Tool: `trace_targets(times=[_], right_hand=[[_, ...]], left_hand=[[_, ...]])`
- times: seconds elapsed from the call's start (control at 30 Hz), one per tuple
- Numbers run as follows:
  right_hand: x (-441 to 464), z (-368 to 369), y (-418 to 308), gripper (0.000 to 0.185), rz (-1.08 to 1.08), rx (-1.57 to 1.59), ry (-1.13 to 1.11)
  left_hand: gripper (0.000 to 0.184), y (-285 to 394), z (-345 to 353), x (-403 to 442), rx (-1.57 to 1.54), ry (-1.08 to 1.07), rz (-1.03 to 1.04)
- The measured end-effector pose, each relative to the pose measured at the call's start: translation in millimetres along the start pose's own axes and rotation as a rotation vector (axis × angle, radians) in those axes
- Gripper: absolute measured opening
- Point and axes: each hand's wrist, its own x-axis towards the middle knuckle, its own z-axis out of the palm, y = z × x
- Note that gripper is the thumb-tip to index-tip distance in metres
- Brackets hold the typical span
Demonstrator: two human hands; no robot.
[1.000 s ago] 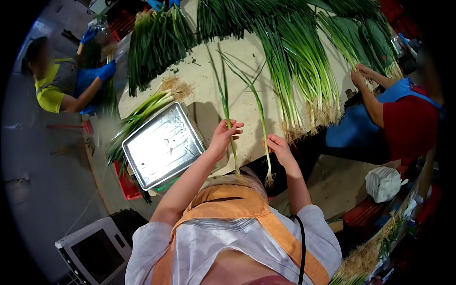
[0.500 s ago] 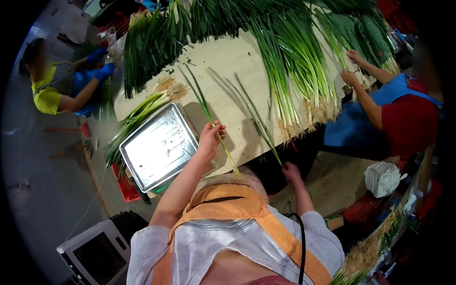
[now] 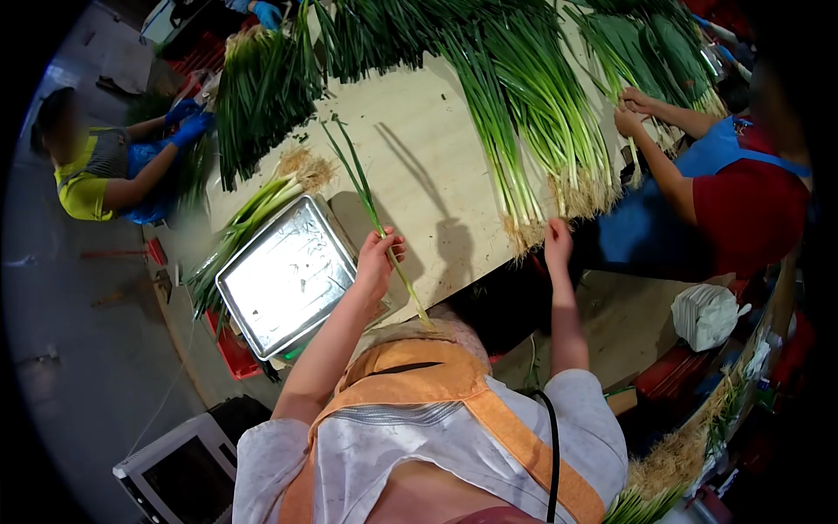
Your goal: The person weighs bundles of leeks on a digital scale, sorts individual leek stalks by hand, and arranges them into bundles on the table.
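Observation:
My left hand is closed round a single green onion, its leaves pointing up over the table and its root end near my apron. At the roots of a large green onion bunch is my right hand, its fingers drawn together near the table's front edge; whether it grips a root or stalk is too small to tell. A shiny metal tray lies left of my left hand, with small scraps in it. Behind the tray rests a smaller bunch with pale roots.
Dark green leaves cover the back of the table. At the right, a co-worker in a blue apron holds stalks. Another person with blue gloves stands at the left. A white bundle sits at lower right.
The green onion from my right hand has gone from view. That hand dropped below the table edge, then rose to the large bunch. My left hand moved slightly left with its onion.

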Motion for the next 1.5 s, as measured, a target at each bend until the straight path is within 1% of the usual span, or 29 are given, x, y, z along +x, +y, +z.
trace_targets(times=[0.03, 0.07, 0.17, 0.27, 0.37, 0.4, 0.5, 0.6, 0.7, 0.77, 0.8, 0.83, 0.9, 0.93, 1.03, 1.07, 1.17, 1.27, 1.33, 1.47, 1.5], right_hand=[[16, 9, -21, 0.02, 0.025, 0.035, -0.03], [34, 22, -28, 0.022, -0.005, 0.039, -0.086], [63, 40, -75, 0.026, -0.126, -0.398, -0.121], [75, 66, -64, 0.03, -0.144, -0.628, -0.162], [79, 70, -81, 0.03, 0.06, -0.568, -0.505], [72, 69, -88, 0.029, 0.046, -0.568, -0.487], [40, 70, -92, 0.026, 0.009, -0.193, -0.336], [-2, 53, -132, 0.019, 0.005, 0.086, -0.272], [-41, 45, -151, 0.018, -0.118, 0.21, -0.309], [-67, 37, -175, 0.013, -0.042, 0.382, -0.432], [-79, 38, -175, 0.012, -0.009, 0.473, -0.505], [-89, 36, -180, 0.011, -0.039, 0.477, -0.551], [-102, 35, -190, 0.01, -0.018, 0.561, -0.678], [-105, 35, -195, 0.01, -0.029, 0.548, -0.721], [-107, 48, -197, 0.011, 0.102, 0.568, -0.786], [-108, 54, -201, 0.013, 0.151, 0.654, -0.748], [-99, 65, -220, 0.013, 0.236, 0.722, -0.727], [-94, 81, -216, 0.012, 0.179, 0.625, -0.755], [-94, 86, -216, 0.011, 0.244, 0.687, -0.741], [-95, 91, -219, 0.013, 0.394, 0.83, -0.752], [-95, 91, -221, 0.014, 0.464, 0.871, -0.75]], left_hand=[[0.014, 0, 0, -1, 0.0, -0.006, 0.001], [0.013, 0, 0, -2, 0.001, -0.011, 0.005], [0.012, 2, -4, -6, 0.008, -0.026, 0.016], [0.014, 5, -7, -13, 0.029, -0.024, 0.01], [0.016, 8, -13, -16, 0.025, -0.022, 0.015], [0.017, 7, -14, -16, 0.019, -0.026, 0.015], [0.018, 7, -14, -19, 0.011, -0.02, 0.012], [0.018, 7, -10, -18, 0.022, -0.039, -0.005], [0.02, 6, 1, -9, 0.057, -0.091, -0.048], [0.022, 15, 25, -12, 0.079, -0.106, -0.059], [0.024, 17, 35, -13, 0.09, -0.111, -0.063], [0.024, 15, 40, -9, 0.086, -0.127, -0.047], [0.024, 10, 42, -1, 0.079, -0.16, -0.016], [0.021, 6, 37, 6, 0.06, -0.239, 0.005], [0.02, -1, 29, 14, 0.078, -0.221, 0.031], [0.019, -3, 28, 15, 0.06, -0.227, 0.025], [0.016, -1, 28, 5, 0.018, -0.215, 0.01], [0.013, 1, 26, 3, 0.006, -0.177, 0.019], [0.012, 0, 18, 8, -0.001, -0.178, 0.042], [0.009, -4, 12, 10, 0.02, -0.104, 0.076], [0.009, -5, 12, 9, 0.014, -0.09, 0.085]])
